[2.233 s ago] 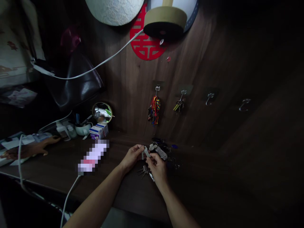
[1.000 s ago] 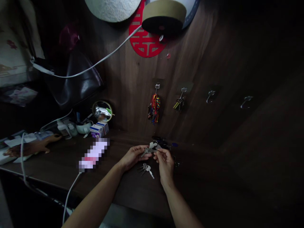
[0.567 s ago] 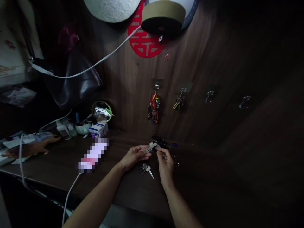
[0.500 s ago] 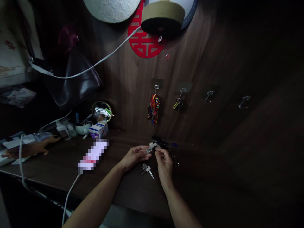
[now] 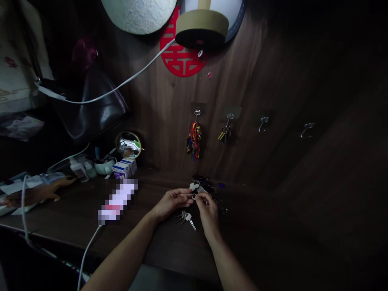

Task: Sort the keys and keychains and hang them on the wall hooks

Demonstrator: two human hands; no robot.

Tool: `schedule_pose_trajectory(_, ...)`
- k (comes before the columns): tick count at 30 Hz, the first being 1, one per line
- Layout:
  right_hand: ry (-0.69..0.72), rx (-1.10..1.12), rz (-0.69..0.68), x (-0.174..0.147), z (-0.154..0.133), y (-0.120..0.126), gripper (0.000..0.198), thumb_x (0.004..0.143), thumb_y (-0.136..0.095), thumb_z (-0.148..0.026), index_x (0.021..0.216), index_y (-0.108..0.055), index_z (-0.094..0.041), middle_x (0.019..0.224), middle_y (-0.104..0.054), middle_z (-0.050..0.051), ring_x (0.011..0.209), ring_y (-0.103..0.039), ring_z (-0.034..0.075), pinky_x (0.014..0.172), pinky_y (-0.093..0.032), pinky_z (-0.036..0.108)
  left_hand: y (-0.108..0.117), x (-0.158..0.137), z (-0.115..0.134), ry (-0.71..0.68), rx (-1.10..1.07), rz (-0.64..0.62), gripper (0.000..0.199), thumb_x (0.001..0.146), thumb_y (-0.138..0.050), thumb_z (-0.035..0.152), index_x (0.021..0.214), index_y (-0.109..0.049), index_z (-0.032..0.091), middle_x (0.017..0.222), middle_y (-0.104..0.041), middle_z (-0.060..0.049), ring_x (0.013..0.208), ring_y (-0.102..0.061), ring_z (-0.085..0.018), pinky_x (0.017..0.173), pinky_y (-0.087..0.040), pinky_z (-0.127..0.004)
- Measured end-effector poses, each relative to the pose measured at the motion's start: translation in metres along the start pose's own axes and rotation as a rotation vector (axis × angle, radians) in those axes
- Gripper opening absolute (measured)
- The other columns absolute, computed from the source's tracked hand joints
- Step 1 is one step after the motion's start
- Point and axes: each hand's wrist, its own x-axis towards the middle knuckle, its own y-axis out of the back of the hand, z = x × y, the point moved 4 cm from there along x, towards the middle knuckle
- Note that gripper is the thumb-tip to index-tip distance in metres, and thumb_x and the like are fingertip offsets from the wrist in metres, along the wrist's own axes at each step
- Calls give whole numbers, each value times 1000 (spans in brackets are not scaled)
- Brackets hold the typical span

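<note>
A small metal key ring (image 5: 194, 196) is between my two hands above the desk. My left hand (image 5: 173, 203) pinches it from the left, thumb against fingers. From the right, my right hand (image 5: 208, 209) grips its other side between thumb and fingertips. Whether a key hangs on the ring is too small to tell. Just beyond my fingertips are pale keys (image 5: 194, 186), beside a dark pile of keys and tags (image 5: 209, 186) partly hidden by my right hand. Several loose silver keys (image 5: 188, 218) lie fanned on the desk between my wrists.
Wall hooks hold a colourful corded key bunch (image 5: 195, 139) and another key bunch (image 5: 224, 134); two more hooks (image 5: 263, 124) hang to the right. A phone-like blurred object (image 5: 118, 202) with a white cable (image 5: 87, 250) lies left, near small boxes (image 5: 125, 167) and a round mirror (image 5: 129, 144).
My right hand has moved slightly left, closer to my left hand. A ring now shows between the fingers where a silver key was seen at my left fingertips. The whole view has shifted slightly.
</note>
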Motion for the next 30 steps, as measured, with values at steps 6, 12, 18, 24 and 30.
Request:
schedule_pose_trajectory(6, -141, 191, 91, 5, 12, 8, 26, 64, -67, -42, 70, -62, -18, 70, -63, 1, 66, -56, 16, 56, -40, 24, 7, 6, 3, -80, -1, 82, 30, 65, -76, 18, 93, -66, 11, 92, -70, -9, 80, -64, -13, 79, -47, -24)
schedule_pose_trajectory(12, -178, 253, 90, 12, 0, 14, 24, 66, -66, -43, 71, -61, -20, 65, -61, -2, 54, -51, 13, 47, -39, 22, 13, 13, 3, -128, 60, 140, 26, 64, -76, 21, 87, -66, 11, 86, -70, -7, 73, -62, -11, 70, -46, -21)
schedule_pose_trajectory(18, -70, 252, 148, 36, -33, 26, 23, 63, -68, -40, 68, -62, -19, 65, -63, 0, 59, -55, 14, 52, -41, 23, 12, 15, 3, -117, 83, 142, 26, 67, -74, 24, 88, -66, 12, 84, -68, -6, 69, -60, -10, 65, -45, -20)
schedule_pose_trajectory(24, 137, 200, 217, 80, -69, 44, 18, 65, -66, -35, 68, -62, -18, 68, -64, -1, 68, -57, 14, 62, -42, 24, 10, 15, 4, -104, 70, 140, 26, 67, -74, 24, 88, -65, 12, 82, -67, -6, 67, -58, -9, 65, -45, -21)
schedule_pose_trajectory(30, 334, 113, 219, 132, -122, 52, 18, 65, -64, -34, 69, -62, -17, 68, -63, -1, 67, -56, 13, 62, -41, 24, 9, 15, 4, -111, 88, 147, 26, 67, -74, 25, 88, -65, 13, 81, -67, -5, 67, -58, -10, 65, -45, -22)
